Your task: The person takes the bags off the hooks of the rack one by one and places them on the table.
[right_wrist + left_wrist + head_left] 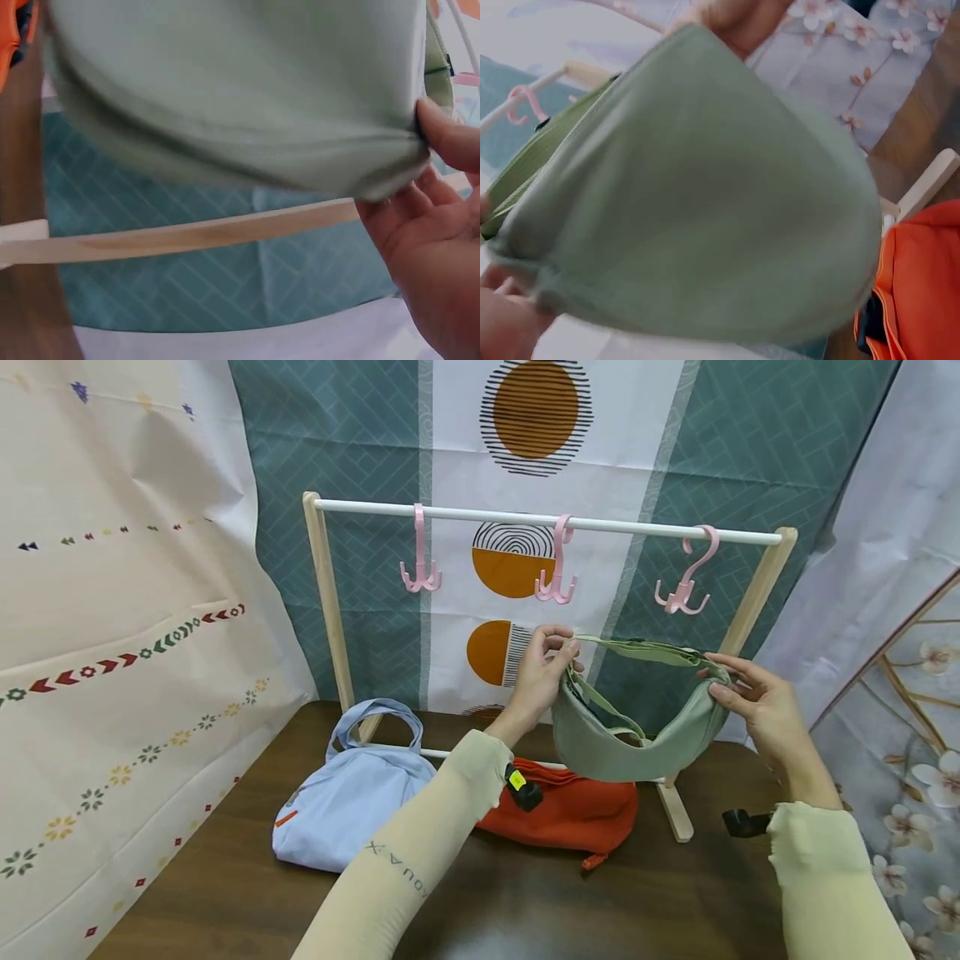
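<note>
A sage-green crescent-shaped bag (637, 756) hangs in the air between my two hands, in front of the rack. My left hand (538, 681) pinches its left upper end and strap. At the opposite end, my right hand (761, 706) grips the corner between thumb and fingers. The green strap (652, 652) spans the top between both hands. In the left wrist view the bag's smooth side (705, 195) fills most of the picture. The right wrist view shows the thumb and fingers of the right hand (442, 232) around the bag's corner (390, 169).
Three pink hooks (420, 572) (555, 585) (682, 597) hang from the white bar (480, 516) of a wooden-legged rack. A light-blue handbag (360, 797) and an orange-red bag (562, 814) lie on the brown table (525, 910). Patterned cloths surround it.
</note>
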A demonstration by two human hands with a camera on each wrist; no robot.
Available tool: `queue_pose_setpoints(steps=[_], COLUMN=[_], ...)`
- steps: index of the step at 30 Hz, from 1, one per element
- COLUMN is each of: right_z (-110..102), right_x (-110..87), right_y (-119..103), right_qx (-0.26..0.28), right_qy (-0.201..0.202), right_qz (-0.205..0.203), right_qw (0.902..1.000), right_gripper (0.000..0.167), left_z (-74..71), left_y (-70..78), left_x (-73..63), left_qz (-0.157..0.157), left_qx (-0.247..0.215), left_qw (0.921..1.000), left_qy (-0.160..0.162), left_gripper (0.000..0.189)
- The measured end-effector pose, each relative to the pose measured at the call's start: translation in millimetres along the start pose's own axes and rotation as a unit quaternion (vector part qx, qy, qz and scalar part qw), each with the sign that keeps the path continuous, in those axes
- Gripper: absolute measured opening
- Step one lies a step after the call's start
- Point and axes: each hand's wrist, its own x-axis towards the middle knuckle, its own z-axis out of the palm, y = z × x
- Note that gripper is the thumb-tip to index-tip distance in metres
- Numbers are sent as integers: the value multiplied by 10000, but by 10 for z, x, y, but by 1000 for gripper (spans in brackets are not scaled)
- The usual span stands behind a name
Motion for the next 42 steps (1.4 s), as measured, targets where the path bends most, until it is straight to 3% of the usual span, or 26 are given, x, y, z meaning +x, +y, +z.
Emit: queue_pose_setpoints(steps=[5,10,13,17,21,25,29,34,37,40,42], right_z=[-33,-50,-64,-100,-148,-175,-198,-289,-356,-414,-447], right_x=[88,155,157,143,127,84,-28,-251,-379,-491,-560], right_y=[-200,-339,-401,-471,-522,-542,-531,-429,-347,-279,-238], right_qx=[-136,-703,-1066,-1414,-1141,-549,-832,-766,-747,-1076,-1285], right_qy=[518,632,684,857,1063,1193,1331,1482,1594,1759,1874], right_qz=[60,77,110,126,1,-157,6,230,378,704,960], right_qw=[9985,9955,9919,9862,9878,9912,9876,9857,9837,9760,9691], right_gripper=[40,39,37,37,36,34,35,38,39,41,42], left_z=[-160,-300,-342,-313,-215,-99,20,138,155,165,208], left_y=[-73,-145,-165,-146,-149,-177,-232,-353,-424,-481,-524], left_x=[-55,-114,-140,-187,-263,-359,-470,-584,-620,-633,-640], left_qz=[-920,-1638,-1827,-1871,-1778,-1407,-1080,-1058,-1152,-1142,-1032], left_qx=[168,-36,-56,-42,-299,-356,-348,-596,-492,-286,-168], left_qw=[9908,9649,9536,9498,9527,9593,9613,9511,9442,9380,9398], left_qy=[-978,-2050,-2391,-2506,-2448,-2423,-2511,-2839,-3047,-3260,-3253], left_gripper=[39,47,46,43,46,37,24,25,27,39,43])
